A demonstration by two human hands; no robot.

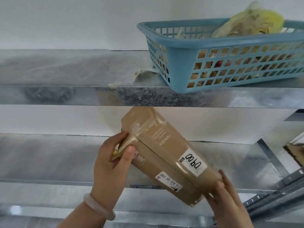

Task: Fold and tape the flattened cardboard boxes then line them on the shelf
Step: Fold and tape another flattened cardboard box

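A folded, taped brown cardboard box (pixel 166 153) with white labels hangs tilted in front of the middle metal shelf (pixel 49 155). My left hand (pixel 113 160) grips its upper left end, thumb on the front face and fingers behind the taped flap. My right hand (pixel 228 199) holds the lower right end, fingers lying straight along the box's side. The box's far end reaches up to the edge of the upper shelf (pixel 65 94).
A blue plastic basket (pixel 222 51) with bags and small items stands on the upper shelf at the right. Paper scraps (pixel 144 74) lie beside it. The rack's metal frame (pixel 276 165) runs along the right side, with another cardboard piece (pixel 294 153) behind it.
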